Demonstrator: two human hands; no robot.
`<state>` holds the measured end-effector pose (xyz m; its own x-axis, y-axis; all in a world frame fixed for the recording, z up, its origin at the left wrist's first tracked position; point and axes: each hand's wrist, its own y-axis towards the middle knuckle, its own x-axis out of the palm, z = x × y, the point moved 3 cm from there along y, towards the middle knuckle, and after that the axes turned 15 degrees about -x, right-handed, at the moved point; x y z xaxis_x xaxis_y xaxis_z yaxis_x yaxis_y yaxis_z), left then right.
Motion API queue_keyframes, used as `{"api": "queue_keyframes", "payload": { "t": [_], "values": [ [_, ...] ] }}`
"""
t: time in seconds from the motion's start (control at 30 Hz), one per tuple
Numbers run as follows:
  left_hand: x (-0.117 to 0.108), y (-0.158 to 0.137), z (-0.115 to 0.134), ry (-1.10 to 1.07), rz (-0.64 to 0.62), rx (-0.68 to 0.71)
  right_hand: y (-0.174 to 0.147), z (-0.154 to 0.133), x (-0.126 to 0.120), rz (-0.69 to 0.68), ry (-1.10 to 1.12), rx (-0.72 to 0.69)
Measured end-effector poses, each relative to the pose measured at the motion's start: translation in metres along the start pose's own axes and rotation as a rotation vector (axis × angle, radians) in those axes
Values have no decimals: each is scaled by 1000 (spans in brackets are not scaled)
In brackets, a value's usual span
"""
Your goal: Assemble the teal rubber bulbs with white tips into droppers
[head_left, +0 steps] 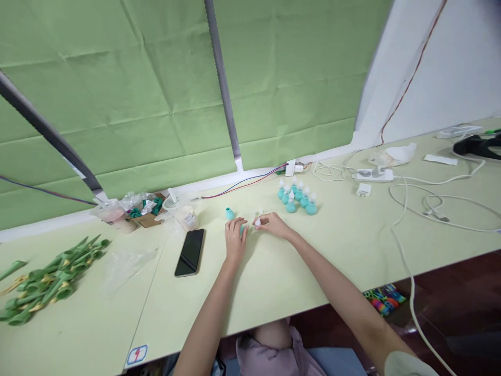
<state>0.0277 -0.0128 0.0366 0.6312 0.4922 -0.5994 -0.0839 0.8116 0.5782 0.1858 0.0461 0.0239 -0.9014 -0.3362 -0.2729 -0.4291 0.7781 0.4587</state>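
Observation:
My left hand [234,239] rests on the table with its fingers curled round a small teal bottle [241,229], mostly hidden by the fingers. Close beside it, my right hand [273,224] pinches a small white dropper tip [257,222] between thumb and fingers. The two hands are slightly apart. Just beyond my left hand stands another teal bottle [229,213], upright with an open neck. A few small white pieces [261,212] lie behind my right hand. Farther right, several teal bottles [311,208] with pointed white tips stand upright in a cluster.
A dark phone [190,253] lies left of my hands. Behind it are a plastic bag with a white tub [188,218] and an open cardboard box [151,218]. Green artificial flower parts [58,271] cover the left table. A power strip [373,175] and loose white cables spread at right.

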Motion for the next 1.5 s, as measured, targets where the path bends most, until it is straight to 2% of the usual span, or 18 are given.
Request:
{"api": "queue_keyframes", "payload": {
  "t": [0.17,0.37,0.47,0.63,0.77,0.9,0.93,1.03,1.13,1.23,1.37,1.5],
  "values": [
    [9,-3,-3,-67,-68,33,4,-9,13,177,348,-12],
    [10,-4,-17,38,103,76,0,-15,36,247,408,66],
    [9,-2,-18,69,115,79,-1,-21,34,240,306,66],
    [9,-2,-15,63,143,61,2,-25,25,171,129,-69],
    [11,-3,-14,55,79,86,3,-9,23,218,-12,16],
    [9,0,-18,-7,60,2,2,-9,-3,280,-313,-5],
    [8,2,-19,-36,65,-39,2,-12,-11,252,-370,-15],
    [2,6,-23,-120,93,-157,0,-19,-24,24,-452,-21],
    [-1,9,-24,-165,119,-211,-5,-18,-20,-117,-643,-4],
    [-1,10,-24,-162,115,-215,-9,-11,-7,-157,-852,-7],
    [1,8,-23,-126,76,-195,-10,0,4,-117,-1000,-43],
    [2,7,-22,-104,61,-176,-8,9,1,-3,-1023,-48]
  ]
}}
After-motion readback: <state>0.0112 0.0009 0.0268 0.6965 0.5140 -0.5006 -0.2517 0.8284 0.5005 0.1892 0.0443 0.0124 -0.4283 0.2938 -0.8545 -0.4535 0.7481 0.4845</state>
